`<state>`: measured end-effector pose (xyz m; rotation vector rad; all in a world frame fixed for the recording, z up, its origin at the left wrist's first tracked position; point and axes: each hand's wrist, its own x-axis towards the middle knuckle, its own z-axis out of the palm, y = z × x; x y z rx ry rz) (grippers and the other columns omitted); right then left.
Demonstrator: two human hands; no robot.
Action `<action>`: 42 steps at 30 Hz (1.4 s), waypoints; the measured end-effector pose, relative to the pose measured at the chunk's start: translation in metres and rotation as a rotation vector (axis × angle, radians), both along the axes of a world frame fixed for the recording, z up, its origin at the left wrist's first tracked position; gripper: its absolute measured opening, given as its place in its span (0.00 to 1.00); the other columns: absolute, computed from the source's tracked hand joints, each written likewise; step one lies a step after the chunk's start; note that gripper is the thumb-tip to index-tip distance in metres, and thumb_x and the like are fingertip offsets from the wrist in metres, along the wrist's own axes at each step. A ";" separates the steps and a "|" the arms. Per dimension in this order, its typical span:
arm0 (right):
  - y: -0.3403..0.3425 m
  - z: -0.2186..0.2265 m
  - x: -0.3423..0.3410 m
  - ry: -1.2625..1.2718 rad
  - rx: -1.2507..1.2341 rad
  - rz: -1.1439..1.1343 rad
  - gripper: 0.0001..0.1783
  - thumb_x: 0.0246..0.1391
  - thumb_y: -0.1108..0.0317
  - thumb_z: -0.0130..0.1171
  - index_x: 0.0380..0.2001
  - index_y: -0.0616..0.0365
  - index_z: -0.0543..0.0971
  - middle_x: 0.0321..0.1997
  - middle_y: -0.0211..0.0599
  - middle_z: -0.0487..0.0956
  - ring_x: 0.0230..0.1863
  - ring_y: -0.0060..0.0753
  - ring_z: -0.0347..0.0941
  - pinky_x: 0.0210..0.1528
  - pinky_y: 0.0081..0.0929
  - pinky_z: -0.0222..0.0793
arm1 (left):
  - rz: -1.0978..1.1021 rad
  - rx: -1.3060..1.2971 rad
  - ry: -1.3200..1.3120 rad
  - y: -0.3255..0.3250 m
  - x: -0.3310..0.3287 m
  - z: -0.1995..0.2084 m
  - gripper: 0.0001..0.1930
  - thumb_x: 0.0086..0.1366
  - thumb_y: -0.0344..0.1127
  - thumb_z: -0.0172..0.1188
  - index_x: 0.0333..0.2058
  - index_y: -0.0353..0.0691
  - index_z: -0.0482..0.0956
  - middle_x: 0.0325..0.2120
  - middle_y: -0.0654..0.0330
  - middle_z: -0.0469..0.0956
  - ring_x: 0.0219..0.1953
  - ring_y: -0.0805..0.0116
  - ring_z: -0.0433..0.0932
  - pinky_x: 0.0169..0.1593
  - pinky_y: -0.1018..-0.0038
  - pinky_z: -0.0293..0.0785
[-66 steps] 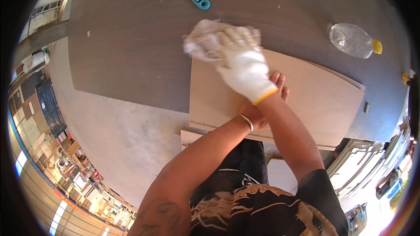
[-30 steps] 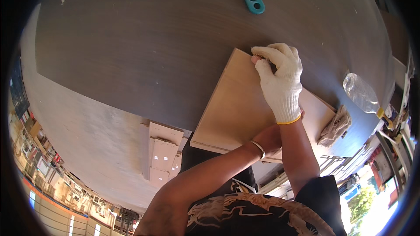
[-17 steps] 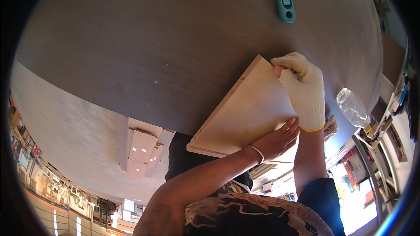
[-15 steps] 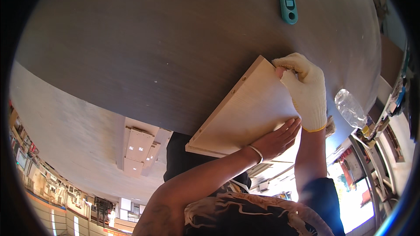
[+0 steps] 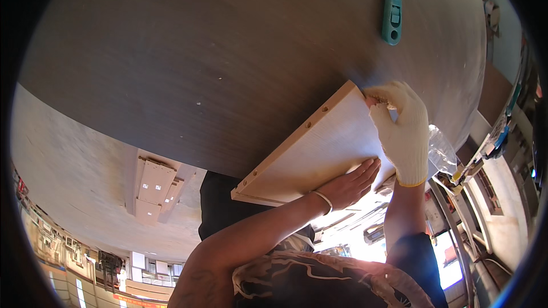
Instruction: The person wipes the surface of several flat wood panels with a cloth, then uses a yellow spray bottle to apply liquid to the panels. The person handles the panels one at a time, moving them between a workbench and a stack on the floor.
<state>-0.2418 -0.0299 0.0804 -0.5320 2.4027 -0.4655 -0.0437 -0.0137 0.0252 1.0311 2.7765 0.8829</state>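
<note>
A pale wooden board (image 5: 325, 151) with several round holes along its narrow edge lies tilted at the near side of a dark tabletop (image 5: 171, 68). My left hand (image 5: 349, 185), bare with a bangle at the wrist, rests on the board's face, fingers stretched out. At the board's far right corner is my right hand (image 5: 402, 128) in a white knitted glove. Its thumb, with a bare tip showing, and its fingers close together against the board's edge. Whatever lies between those fingertips is hidden.
A teal-handled scraper (image 5: 393, 14) lies on the tabletop beyond my right hand. To the right of the glove is a clear plastic bottle (image 5: 440, 151). Some pale wooden pieces (image 5: 154, 185) lie lower down on the left, by the floor (image 5: 74, 159).
The view has shifted a little, so the scraper shows more of its head and the bottle sits partly behind the glove. Both hands keep nearly the same places on the board.
</note>
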 end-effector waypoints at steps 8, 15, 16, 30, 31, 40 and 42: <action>-0.016 0.005 0.015 0.203 0.161 0.123 0.06 0.49 0.74 0.61 0.31 0.61 0.83 0.32 0.40 0.80 0.36 0.44 0.77 0.41 0.37 0.72 | 0.059 0.092 -0.074 0.023 0.013 -0.007 0.26 0.72 0.45 0.47 0.61 0.36 0.77 0.68 0.50 0.68 0.74 0.47 0.58 0.79 0.46 0.41; -0.019 -0.003 0.031 0.318 0.293 0.211 0.04 0.48 0.72 0.62 0.30 0.57 0.82 0.32 0.39 0.81 0.37 0.47 0.77 0.44 0.42 0.71 | 0.125 0.194 -0.100 0.034 0.022 -0.013 0.25 0.71 0.42 0.48 0.60 0.36 0.78 0.65 0.54 0.71 0.73 0.53 0.61 0.80 0.48 0.41; -0.015 -0.004 0.031 0.302 0.273 0.218 0.04 0.49 0.72 0.62 0.30 0.58 0.83 0.33 0.40 0.82 0.37 0.46 0.77 0.43 0.40 0.71 | 0.127 0.181 -0.094 0.033 0.022 -0.013 0.25 0.71 0.42 0.48 0.60 0.36 0.78 0.65 0.55 0.71 0.73 0.53 0.61 0.80 0.48 0.41; 0.008 -0.007 0.042 -0.010 -0.083 -0.339 0.11 0.51 0.79 0.59 0.38 0.65 0.85 0.32 0.33 0.81 0.36 0.24 0.76 0.41 0.22 0.72 | 0.155 0.178 -0.101 0.034 0.026 -0.009 0.26 0.72 0.44 0.48 0.61 0.37 0.78 0.63 0.57 0.73 0.71 0.55 0.63 0.79 0.47 0.42; 0.006 -0.007 0.040 -0.003 -0.102 -0.285 0.11 0.52 0.80 0.57 0.38 0.66 0.85 0.32 0.31 0.81 0.35 0.20 0.75 0.41 0.19 0.70 | 0.152 0.209 -0.126 0.032 0.026 -0.009 0.26 0.72 0.44 0.47 0.61 0.37 0.77 0.63 0.57 0.73 0.71 0.55 0.63 0.79 0.47 0.42; -0.004 -0.007 0.045 0.102 -0.142 -0.185 0.12 0.53 0.79 0.59 0.40 0.65 0.86 0.32 0.32 0.81 0.38 0.20 0.76 0.44 0.19 0.70 | 0.056 0.491 -0.520 0.025 0.018 -0.009 0.23 0.70 0.41 0.52 0.58 0.36 0.81 0.65 0.54 0.72 0.73 0.52 0.61 0.79 0.50 0.42; 0.020 0.000 0.054 0.061 -0.229 -0.545 0.13 0.59 0.79 0.57 0.44 0.66 0.86 0.38 0.33 0.83 0.43 0.21 0.76 0.48 0.20 0.70 | -0.021 0.271 -0.285 0.016 0.013 -0.007 0.24 0.70 0.41 0.52 0.58 0.35 0.80 0.66 0.50 0.71 0.73 0.50 0.60 0.79 0.49 0.44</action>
